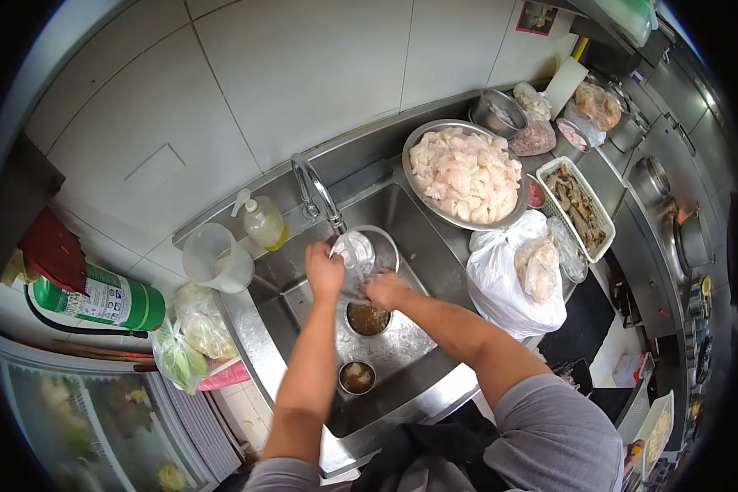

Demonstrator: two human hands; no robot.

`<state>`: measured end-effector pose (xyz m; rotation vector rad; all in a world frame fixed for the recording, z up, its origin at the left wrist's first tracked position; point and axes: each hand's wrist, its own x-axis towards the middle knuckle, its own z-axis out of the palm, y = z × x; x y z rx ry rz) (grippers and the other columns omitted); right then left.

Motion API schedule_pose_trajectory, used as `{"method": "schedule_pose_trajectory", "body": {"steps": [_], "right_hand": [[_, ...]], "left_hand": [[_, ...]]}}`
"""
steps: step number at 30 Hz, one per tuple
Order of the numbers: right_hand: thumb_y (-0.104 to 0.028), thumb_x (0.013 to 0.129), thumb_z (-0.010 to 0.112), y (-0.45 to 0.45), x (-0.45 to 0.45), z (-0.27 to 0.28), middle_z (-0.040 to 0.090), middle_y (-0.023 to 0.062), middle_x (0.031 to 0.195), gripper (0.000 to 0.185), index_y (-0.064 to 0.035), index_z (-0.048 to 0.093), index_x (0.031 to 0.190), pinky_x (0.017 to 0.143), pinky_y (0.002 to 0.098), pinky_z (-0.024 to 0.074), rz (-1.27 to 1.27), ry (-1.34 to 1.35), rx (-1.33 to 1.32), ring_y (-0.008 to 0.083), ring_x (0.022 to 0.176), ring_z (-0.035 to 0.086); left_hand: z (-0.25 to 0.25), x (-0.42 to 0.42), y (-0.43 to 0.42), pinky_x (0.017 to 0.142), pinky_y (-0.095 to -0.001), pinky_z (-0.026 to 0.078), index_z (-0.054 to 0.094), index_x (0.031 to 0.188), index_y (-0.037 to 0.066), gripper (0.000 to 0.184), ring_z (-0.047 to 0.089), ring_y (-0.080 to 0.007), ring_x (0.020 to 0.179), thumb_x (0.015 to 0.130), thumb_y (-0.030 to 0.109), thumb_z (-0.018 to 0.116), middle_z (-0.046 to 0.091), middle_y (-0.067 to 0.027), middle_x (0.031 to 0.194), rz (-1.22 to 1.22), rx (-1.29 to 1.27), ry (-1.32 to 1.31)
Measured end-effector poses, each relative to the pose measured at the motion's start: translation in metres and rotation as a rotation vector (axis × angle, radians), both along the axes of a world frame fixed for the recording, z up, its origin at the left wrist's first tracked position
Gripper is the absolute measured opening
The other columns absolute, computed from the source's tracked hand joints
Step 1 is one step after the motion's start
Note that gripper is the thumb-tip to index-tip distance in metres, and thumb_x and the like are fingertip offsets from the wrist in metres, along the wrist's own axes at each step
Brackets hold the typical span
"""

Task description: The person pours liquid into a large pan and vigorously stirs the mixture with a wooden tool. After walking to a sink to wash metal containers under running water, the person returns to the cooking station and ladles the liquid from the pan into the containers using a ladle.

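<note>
The left hand (325,269) has its fingers curled tightly over the left rim of a pale round container (384,244), which sits beneath the faucet (307,178) inside the sink (422,330). The right hand (388,290) is at the container's near right edge, its fingers bent inward and partly hidden; whether they pinch the wall or only rest against it cannot be told. Water runs from the spout into the container, between the two hands.

Just below the hands lies a metal bowl (368,320) with brown contents, and nearer the person a smaller bowl (357,377) holds murky liquid. The bare sink floor leaves room to the right of both bowls, under the right forearm. The left sink wall stands near the left forearm.

Beyond the left edge, a soap bottle (264,225) and a translucent tub (218,260) stand on the bench (244,305). Past the right edge are a wide metal basin (416,178) heaped with pale slices and a full white bag (500,289).
</note>
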<state>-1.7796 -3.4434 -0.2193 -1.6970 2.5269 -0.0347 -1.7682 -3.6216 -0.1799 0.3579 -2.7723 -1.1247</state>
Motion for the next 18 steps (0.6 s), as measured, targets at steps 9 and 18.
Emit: {"method": "schedule_pose_trajectory", "body": {"steps": [9, 18], "right_hand": [[-0.028, 0.095, 0.059, 0.012, 0.017, -0.03, 0.068, 0.0269, 0.101, 0.033, -0.0006, 0.062, 0.112, 0.086, 0.0493, 0.0499, -0.582, -0.491, -0.496, 0.0453, 0.099, 0.064], [-0.033, 0.106, 0.049, 0.038, 0.011, 0.007, 0.068, 0.0076, 0.099, 0.035, -0.0019, 0.064, 0.108, 0.082, 0.0362, 0.0512, -0.856, -1.331, -1.274, 0.0185, 0.089, 0.062]], "left_hand": [[-0.002, -0.017, 0.017, 0.093, -0.0467, 0.048, 0.068, 0.113, 0.006, 0.028, 0.061, -0.0409, 0.113, 0.091, 0.02, 0.057, 0.067, -0.0211, 0.114, 0.188, 0.213, -0.101], [-0.003, -0.015, -0.018, 0.095, -0.0533, 0.05, 0.063, 0.125, 0.01, 0.048, 0.067, -0.0389, 0.1, 0.099, 0.048, 0.051, 0.07, -0.0145, 0.115, -0.006, 0.654, -0.35]]}}
